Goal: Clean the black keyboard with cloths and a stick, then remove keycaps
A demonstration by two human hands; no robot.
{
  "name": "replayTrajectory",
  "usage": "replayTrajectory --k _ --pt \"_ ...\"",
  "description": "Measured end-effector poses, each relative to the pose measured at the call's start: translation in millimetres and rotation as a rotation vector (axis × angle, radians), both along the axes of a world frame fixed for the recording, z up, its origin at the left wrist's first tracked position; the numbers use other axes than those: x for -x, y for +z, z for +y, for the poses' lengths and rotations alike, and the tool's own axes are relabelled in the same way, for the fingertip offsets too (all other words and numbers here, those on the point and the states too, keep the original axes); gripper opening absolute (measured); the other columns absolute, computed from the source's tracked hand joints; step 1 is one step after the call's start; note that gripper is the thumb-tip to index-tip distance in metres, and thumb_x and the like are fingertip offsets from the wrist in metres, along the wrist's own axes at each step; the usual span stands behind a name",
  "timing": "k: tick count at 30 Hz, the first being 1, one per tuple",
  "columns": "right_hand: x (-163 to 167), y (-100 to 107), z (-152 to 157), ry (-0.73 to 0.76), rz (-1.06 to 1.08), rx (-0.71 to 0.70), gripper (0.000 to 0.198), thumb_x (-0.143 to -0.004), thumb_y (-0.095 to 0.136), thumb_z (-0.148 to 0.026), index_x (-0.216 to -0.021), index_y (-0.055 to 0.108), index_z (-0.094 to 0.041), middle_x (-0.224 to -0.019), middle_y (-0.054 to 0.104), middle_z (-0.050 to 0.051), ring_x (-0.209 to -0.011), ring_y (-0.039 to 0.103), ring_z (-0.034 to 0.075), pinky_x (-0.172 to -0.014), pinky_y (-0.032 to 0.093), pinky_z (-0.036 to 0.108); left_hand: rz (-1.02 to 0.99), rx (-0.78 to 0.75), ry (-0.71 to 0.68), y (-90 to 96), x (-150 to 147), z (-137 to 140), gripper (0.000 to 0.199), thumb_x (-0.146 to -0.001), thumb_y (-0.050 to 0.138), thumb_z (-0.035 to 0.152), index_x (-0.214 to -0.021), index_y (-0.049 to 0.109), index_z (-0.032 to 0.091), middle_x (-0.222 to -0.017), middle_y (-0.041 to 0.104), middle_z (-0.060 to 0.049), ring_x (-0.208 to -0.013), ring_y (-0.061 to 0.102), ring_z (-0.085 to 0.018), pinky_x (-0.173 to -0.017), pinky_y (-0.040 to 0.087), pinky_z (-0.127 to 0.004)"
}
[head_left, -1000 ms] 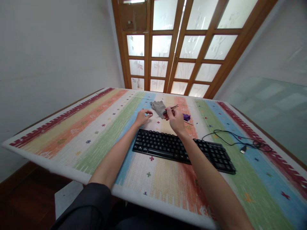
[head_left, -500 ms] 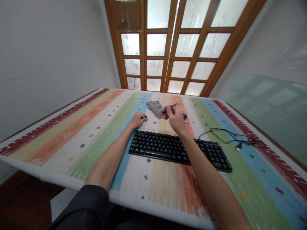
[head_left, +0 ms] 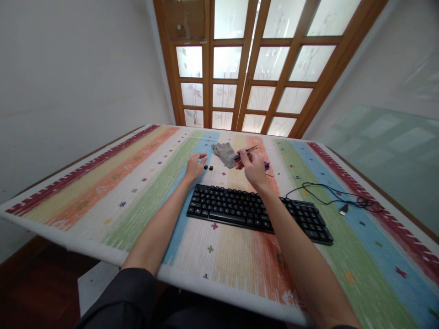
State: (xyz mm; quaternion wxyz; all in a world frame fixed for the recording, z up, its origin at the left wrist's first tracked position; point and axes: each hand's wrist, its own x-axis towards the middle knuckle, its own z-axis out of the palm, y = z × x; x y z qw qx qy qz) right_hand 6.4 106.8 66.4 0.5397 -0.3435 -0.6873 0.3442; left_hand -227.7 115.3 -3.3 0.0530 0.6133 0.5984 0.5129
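Beyond the keyboard's left end, my left hand (head_left: 196,166) hovers with thumb and fingers bent and apart, holding nothing. Close to its fingertips lie two small black keycaps (head_left: 211,168) on the cloth. My right hand (head_left: 253,167) is closed on dark, thin-tipped tweezers (head_left: 252,149), whose tips point away to the right. Just left of that hand rests a crumpled grey cloth (head_left: 224,153). The black keyboard (head_left: 228,208) lies across the table, partly covered by my right forearm. Something purple (head_left: 266,166) shows behind my right hand, mostly hidden.
A striped tablecloth (head_left: 144,192) covers the table. The keyboard's black cable (head_left: 322,187) lies coiled at the right, its USB plug (head_left: 343,209) near the keyboard. Wooden doors with frosted panes (head_left: 224,59) stand behind, and a glass panel (head_left: 387,151) leans at the right.
My left hand has let go of a small black keycap and drawn back slightly left and up; two keycaps now show on the cloth. My right hand keeps the tweezers in nearly the same place.
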Motion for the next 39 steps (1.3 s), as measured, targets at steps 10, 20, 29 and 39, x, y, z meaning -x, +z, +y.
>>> replayTrajectory --k 10,20,29,39 --pt "5 7 -13 0.038 -0.015 -0.036 0.051 -0.091 0.045 -0.067 -0.091 0.060 -0.018 -0.071 0.066 0.004 -0.054 0.060 0.014 -0.055 0.048 0.027 0.094 -0.042 -0.050 24.5 -22 -43 0.015 -0.089 0.059 0.019 -0.096 0.072 0.020 -0.100 0.074 -0.007 -0.104 0.062 -0.025 -0.086 0.049 -0.036" --pt "7 9 -16 0.056 -0.029 -0.067 0.050 -0.091 0.047 -0.067 -0.088 0.059 -0.018 -0.067 0.064 0.002 -0.050 0.057 0.013 -0.052 0.047 0.026 0.266 -0.007 -0.044 34.8 -25 -80 0.022 -0.091 0.050 0.013 -0.098 0.071 0.019 -0.098 0.074 -0.006 -0.098 0.062 -0.021 -0.091 0.048 -0.036" --pt "10 6 -21 0.126 -0.214 -0.051 0.040 -0.092 0.052 -0.057 -0.084 0.059 -0.019 -0.066 0.066 0.003 -0.050 0.058 0.014 -0.053 0.047 0.027 0.483 0.148 -0.124 11.6 -19 -89 0.026 -0.081 0.053 0.004 -0.093 0.072 0.018 -0.094 0.072 -0.008 -0.101 0.061 -0.026 -0.094 0.046 -0.043" --pt "19 -5 -26 0.155 -0.508 -0.096 0.016 -0.095 0.050 -0.022 -0.084 0.060 -0.017 -0.072 0.072 0.003 -0.058 0.063 0.014 -0.063 0.045 0.024 0.484 0.213 -0.180 11.4 -16 -91 0.035 -0.080 0.045 0.000 -0.095 0.072 0.017 -0.096 0.074 -0.006 -0.096 0.065 -0.020 -0.093 0.051 -0.035"
